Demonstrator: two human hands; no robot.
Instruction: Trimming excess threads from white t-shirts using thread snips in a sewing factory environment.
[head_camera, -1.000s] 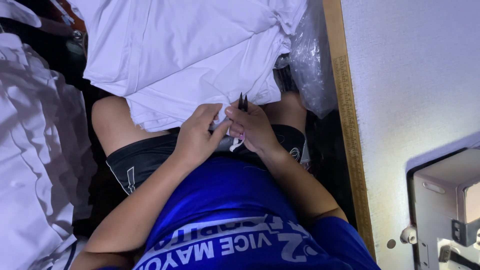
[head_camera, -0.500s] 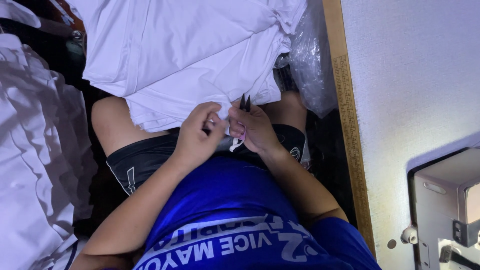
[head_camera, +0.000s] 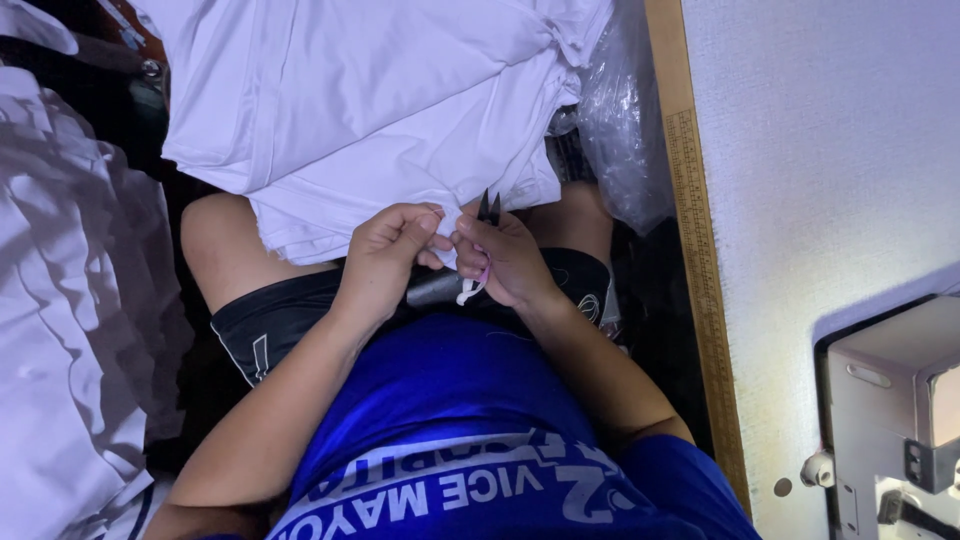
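Observation:
A white garment (head_camera: 370, 110) lies folded over my lap. My left hand (head_camera: 385, 255) pinches its near edge between thumb and fingers. My right hand (head_camera: 505, 260) meets it at the same edge and grips small black thread snips (head_camera: 488, 208), whose two tips point up and away from me. A short white strip (head_camera: 470, 290) hangs below my right hand. The two hands touch at the fingertips over my black shorts (head_camera: 300, 315).
More white cloth (head_camera: 60, 330) is heaped at the left. A crumpled clear plastic bag (head_camera: 620, 130) lies beside a wooden ruler edge (head_camera: 695, 230) of the white table (head_camera: 830, 150). A sewing machine (head_camera: 900, 410) stands at the lower right.
My left hand has curled its fingers and closed in on the garment's edge beside my right hand. The snips have stayed almost in place.

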